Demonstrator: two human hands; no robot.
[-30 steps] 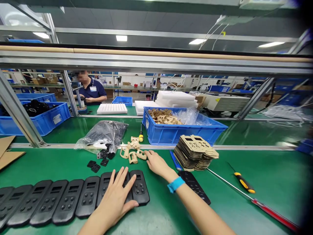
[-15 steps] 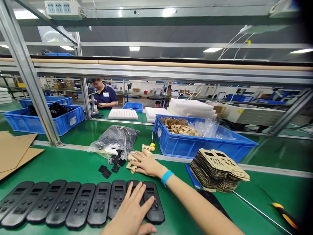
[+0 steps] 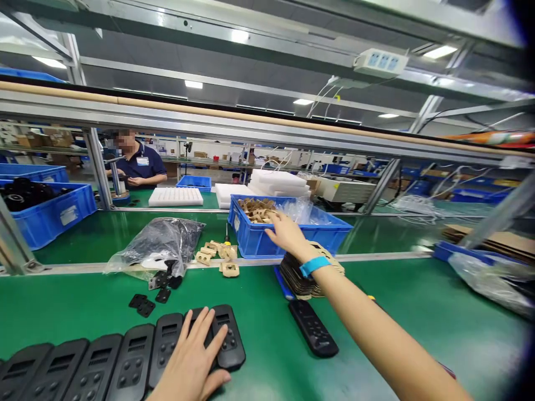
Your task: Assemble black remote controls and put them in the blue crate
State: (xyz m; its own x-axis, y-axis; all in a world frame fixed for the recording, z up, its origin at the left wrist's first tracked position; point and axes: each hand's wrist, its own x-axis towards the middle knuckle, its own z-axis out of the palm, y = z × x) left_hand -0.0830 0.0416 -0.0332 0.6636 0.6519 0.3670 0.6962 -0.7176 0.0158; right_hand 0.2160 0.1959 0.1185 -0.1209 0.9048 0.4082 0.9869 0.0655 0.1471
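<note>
My left hand (image 3: 193, 362) lies flat, fingers spread, on the right end of a row of black remote-control shells (image 3: 125, 362) on the green bench. My right hand (image 3: 287, 234), with a blue wristband, reaches over the front wall of a blue bin (image 3: 254, 239) and its fingers are down among the tan cardboard cut-outs (image 3: 254, 209) inside. The fingertips are partly hidden in the pile, so a grip cannot be made out. A few tan cut-outs (image 3: 217, 256) lie loose on the bench before the bin.
A stack of tan card sheets (image 3: 303, 273) and a single black shell (image 3: 313, 328) lie under my right arm. A plastic bag (image 3: 156, 242) and small black parts (image 3: 146, 303) sit to the left. A co-worker (image 3: 134, 161) works across the line. Another blue bin (image 3: 45, 214) is far left.
My right hand left the loose tan cut-outs on the bench and moved up and right into the blue bin. The left hand stayed on the black shells. The view swung right.
</note>
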